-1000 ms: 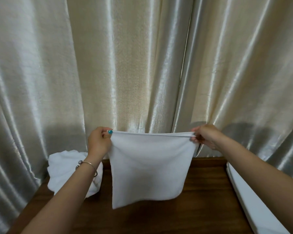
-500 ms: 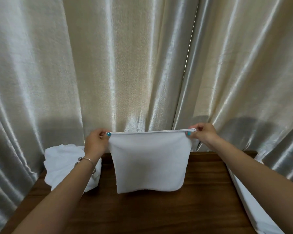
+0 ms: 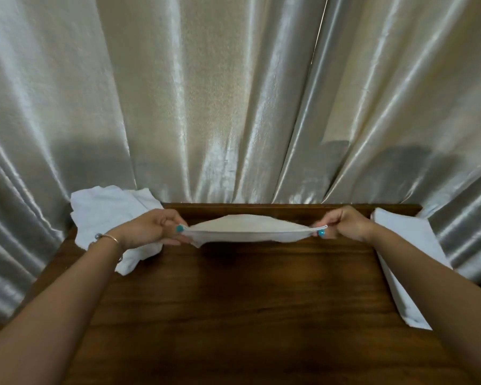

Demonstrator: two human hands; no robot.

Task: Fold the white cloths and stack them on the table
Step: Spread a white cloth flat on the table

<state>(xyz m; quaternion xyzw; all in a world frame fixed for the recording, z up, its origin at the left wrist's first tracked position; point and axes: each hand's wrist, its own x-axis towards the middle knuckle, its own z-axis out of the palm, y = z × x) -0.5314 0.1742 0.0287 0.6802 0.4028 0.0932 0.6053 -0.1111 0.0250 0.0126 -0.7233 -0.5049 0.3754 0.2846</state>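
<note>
Both hands pinch one white cloth [image 3: 245, 232] by its near corners, left hand [image 3: 147, 229] and right hand [image 3: 342, 223], stretched flat just above the wooden counter [image 3: 233, 301]. Judged step: laying it down; next, lower it evenly, then fold.

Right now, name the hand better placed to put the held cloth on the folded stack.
Right. The right hand pinches the cloth beside the folded stack at the table's right edge. The left hand sits by the crumpled pile on the far side.
</note>
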